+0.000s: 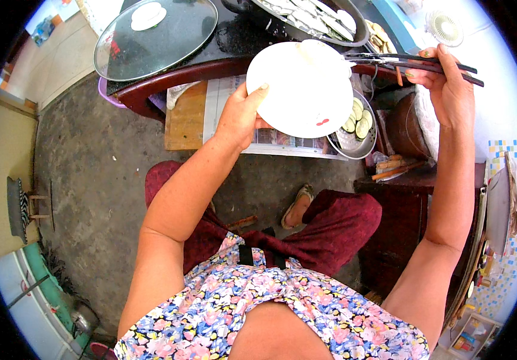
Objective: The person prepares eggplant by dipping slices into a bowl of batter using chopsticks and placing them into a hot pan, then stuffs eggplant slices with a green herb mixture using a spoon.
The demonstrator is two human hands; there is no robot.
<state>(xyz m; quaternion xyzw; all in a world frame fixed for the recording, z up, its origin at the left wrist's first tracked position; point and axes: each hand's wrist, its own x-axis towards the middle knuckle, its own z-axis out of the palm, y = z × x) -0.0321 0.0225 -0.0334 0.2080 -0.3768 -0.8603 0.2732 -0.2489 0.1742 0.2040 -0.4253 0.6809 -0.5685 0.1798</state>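
Note:
My left hand [242, 114] grips the near left rim of a white plate [299, 99], thumb on top. The plate looks overexposed, and a pale lump [317, 49] shows faintly at its far edge. In my right hand [449, 85] is a pair of black chopsticks [413, 63]. Their whitish, coated tips meet the plate's right edge; whether they pinch food cannot be told. Beyond the plate stands a dark pan [362, 33] holding several white-coated slices [308, 18]. Below the plate's right side, a metal colander [373, 139] holds pale green slices [359, 119], partly hidden.
A glass lid [150, 49] with a white knob lies on the black countertop [236, 33]. Browned slices [379, 36] lie right of the pan. Newspaper [222, 103] covers a low wooden surface [186, 128]. A brown pot [404, 119] stands at the right, near a dark cabinet [393, 220].

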